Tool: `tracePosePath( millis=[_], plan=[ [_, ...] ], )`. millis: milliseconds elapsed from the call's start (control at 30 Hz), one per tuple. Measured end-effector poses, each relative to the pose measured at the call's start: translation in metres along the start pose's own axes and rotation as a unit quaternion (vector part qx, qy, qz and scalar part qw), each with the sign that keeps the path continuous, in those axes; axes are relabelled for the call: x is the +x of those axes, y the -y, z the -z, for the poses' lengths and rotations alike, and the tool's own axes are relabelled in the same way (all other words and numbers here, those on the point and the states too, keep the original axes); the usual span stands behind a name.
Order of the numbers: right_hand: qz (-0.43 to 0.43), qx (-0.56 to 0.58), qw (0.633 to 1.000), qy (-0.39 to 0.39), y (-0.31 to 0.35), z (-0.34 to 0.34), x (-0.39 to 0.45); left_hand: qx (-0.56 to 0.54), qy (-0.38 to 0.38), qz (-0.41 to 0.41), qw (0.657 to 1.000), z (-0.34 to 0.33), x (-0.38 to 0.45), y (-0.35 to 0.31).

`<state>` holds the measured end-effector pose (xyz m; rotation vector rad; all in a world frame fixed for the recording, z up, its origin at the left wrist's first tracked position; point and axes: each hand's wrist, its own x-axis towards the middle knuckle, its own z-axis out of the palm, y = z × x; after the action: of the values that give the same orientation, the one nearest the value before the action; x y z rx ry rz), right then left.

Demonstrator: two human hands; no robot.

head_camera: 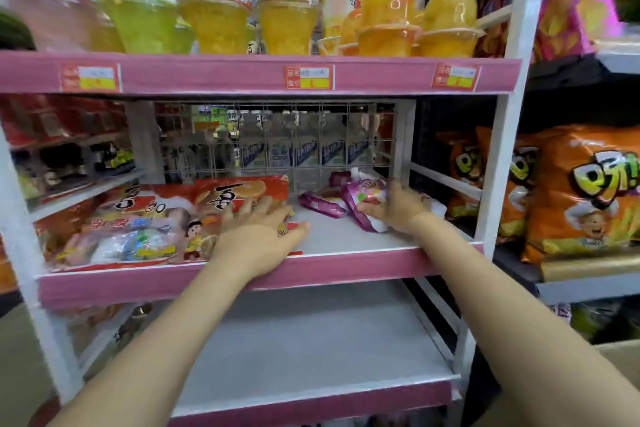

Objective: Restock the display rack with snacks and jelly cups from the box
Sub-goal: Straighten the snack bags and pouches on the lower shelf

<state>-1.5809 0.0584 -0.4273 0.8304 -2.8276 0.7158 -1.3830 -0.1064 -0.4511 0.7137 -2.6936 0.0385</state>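
On the middle shelf (346,236) of the pink-edged display rack, my left hand (259,229) lies flat with spread fingers on the right end of the big red jelly snack bags (145,218). My right hand (398,208) grips a purple spouted jelly pouch (363,199) at the shelf's right side. Another purple pouch (322,203) lies just left of it. Jelly cups (284,21) in yellow, green and orange fill the top shelf. The box shows only as a cardboard corner (620,354) at the lower right.
The bottom shelf (311,350) is bare grey board. A wire grid (277,142) backs the middle shelf, with bottles behind it. Orange chip bags (571,191) fill the neighbouring rack on the right. White rack posts (502,149) frame the shelves.
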Motion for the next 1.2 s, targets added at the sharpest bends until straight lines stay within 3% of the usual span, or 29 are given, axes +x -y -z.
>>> tracePosePath(
  millis=[100, 300, 433, 533, 600, 700, 767, 867, 1000, 1200],
  plan=[
    [0.032, -0.032, 0.999, 0.006, -0.008, -0.012, 0.007, 0.008, -0.004, 0.003, 1.0, -0.003, 0.002, -0.001],
    [0.13, 0.042, 0.991, 0.002, -0.004, -0.014, -0.006, 0.006, -0.015, 0.006, 1.0, -0.005, 0.002, -0.002],
    [0.133, 0.126, 0.983, -0.032, 0.006, -0.008, -0.011, -0.039, -0.056, 0.002, 0.998, -0.005, -0.001, -0.002],
    [0.117, 0.222, 0.968, -0.025, 0.036, -0.008, -0.014, -0.136, -0.142, -0.022, 0.98, -0.005, -0.003, 0.0],
    [0.115, 0.281, 0.953, -0.01, 0.069, -0.01, -0.019, -0.216, -0.23, -0.028, 0.949, -0.003, -0.008, 0.008],
    [0.128, 0.345, 0.93, -0.024, 0.126, -0.017, -0.025, -0.247, -0.309, -0.016, 0.918, 0.005, -0.02, 0.033],
    [0.123, 0.331, 0.935, -0.026, 0.16, -0.026, -0.03, -0.252, -0.302, -0.005, 0.92, 0.011, -0.025, 0.053],
    [0.161, 0.276, 0.948, 0.007, 0.186, -0.046, -0.043, -0.275, -0.223, 0.001, 0.935, 0.017, -0.025, 0.077],
    [0.307, 0.2, 0.93, 0.029, 0.172, -0.056, -0.051, -0.22, -0.128, -0.014, 0.967, 0.013, -0.026, 0.095],
    [0.341, 0.093, 0.933, 0.063, 0.143, -0.067, -0.036, -0.109, -0.091, -0.016, 0.99, 0.003, -0.027, 0.105]
  ],
)
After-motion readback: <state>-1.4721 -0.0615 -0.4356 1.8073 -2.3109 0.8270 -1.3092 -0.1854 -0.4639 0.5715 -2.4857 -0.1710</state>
